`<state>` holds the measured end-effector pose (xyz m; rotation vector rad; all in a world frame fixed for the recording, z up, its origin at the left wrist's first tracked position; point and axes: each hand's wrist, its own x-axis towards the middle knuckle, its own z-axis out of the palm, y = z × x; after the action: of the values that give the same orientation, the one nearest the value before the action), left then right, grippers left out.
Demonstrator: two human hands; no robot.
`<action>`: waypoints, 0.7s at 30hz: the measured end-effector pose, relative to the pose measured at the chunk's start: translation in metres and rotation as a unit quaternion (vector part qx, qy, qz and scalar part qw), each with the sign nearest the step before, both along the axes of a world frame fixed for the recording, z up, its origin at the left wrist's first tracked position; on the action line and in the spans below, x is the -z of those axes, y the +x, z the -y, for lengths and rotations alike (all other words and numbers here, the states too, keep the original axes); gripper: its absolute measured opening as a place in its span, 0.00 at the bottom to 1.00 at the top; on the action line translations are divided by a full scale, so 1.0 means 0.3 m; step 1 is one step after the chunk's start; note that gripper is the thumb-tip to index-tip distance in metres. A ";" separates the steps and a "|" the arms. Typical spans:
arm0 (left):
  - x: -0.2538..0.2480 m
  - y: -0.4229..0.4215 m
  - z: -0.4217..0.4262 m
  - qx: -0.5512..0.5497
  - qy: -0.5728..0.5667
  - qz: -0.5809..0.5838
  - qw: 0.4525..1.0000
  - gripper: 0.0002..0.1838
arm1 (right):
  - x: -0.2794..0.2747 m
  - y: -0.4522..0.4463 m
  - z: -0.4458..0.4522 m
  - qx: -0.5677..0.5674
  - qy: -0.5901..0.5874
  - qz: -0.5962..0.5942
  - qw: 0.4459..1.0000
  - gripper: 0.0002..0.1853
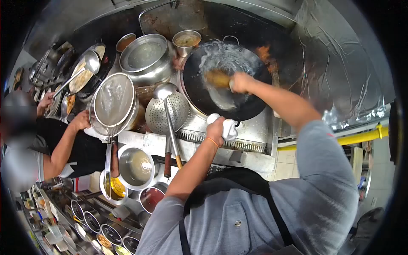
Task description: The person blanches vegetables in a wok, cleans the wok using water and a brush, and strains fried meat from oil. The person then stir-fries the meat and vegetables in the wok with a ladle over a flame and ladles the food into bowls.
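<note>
My right hand [242, 82] is closed on a brown wok brush [217, 79], its bristle end blurred among the swirling water [223, 57] inside a large black wok [250, 106]. A folded white cloth [229, 129] is bunched in my left hand [215, 129], closed at the wok's near rim by its handle. The wok sits tilted over the burner, and orange flame [264, 53] shows past its far right edge. Left of the wok, a steel ladle [165, 90] lies across a perforated skimmer [166, 114], both handles pointing toward me.
A co-worker [63, 148] at the left holds a ladle [92, 62] over another wok. Between us are a mesh strainer [114, 100], a large water pot [144, 53] and a pot of pale liquid [136, 165]. A yellow pipe [340, 138] runs along the right.
</note>
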<state>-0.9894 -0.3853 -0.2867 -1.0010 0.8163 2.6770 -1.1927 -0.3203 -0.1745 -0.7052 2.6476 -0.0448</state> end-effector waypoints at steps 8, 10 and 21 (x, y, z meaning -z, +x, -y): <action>-0.119 0.071 0.033 0.056 0.041 -0.004 0.998 0.15 | -0.150 -0.182 -0.043 -0.046 0.078 -0.123 0.988 0.17; -0.155 0.075 0.022 0.069 0.031 0.010 0.997 0.17 | -0.091 -0.131 0.073 0.017 -0.013 -0.107 0.994 0.16; 0.089 -0.088 -0.076 -0.069 -0.210 0.110 0.969 0.22 | -0.169 -0.279 0.014 -0.137 0.196 -0.040 0.970 0.16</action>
<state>-1.0158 -0.3626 -0.3135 -1.4670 1.3416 2.4861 -1.2764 -0.3246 -0.1239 -0.9347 2.4940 0.5767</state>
